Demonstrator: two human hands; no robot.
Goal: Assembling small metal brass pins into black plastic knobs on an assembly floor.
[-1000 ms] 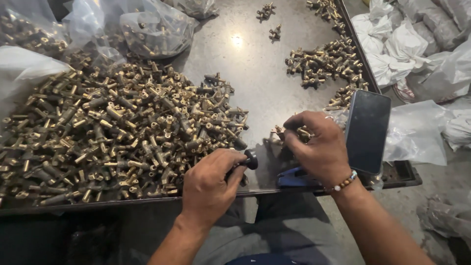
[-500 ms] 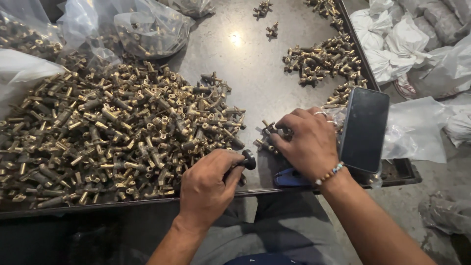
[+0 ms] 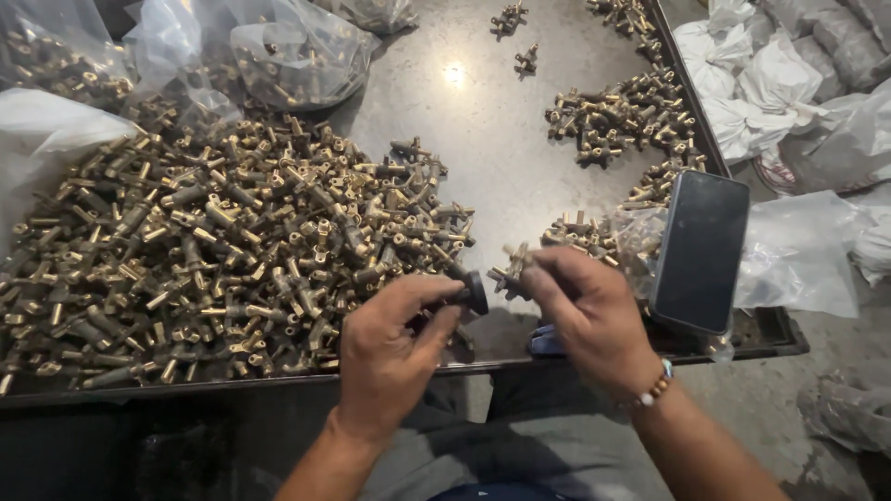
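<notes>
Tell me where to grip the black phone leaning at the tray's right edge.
Grip the black phone by its two long edges near the top, coming from above. It stands tilted against the metal tray's rim, top end free, while its lower end sits by the right hand.

— What packaging do we see?
— Clear plastic bags [image 3: 278, 56] of fittings at top left, white sacks [image 3: 742, 83] off right.
— Any screens?
— One dark phone [image 3: 701, 250], propped upright, right side.
</notes>
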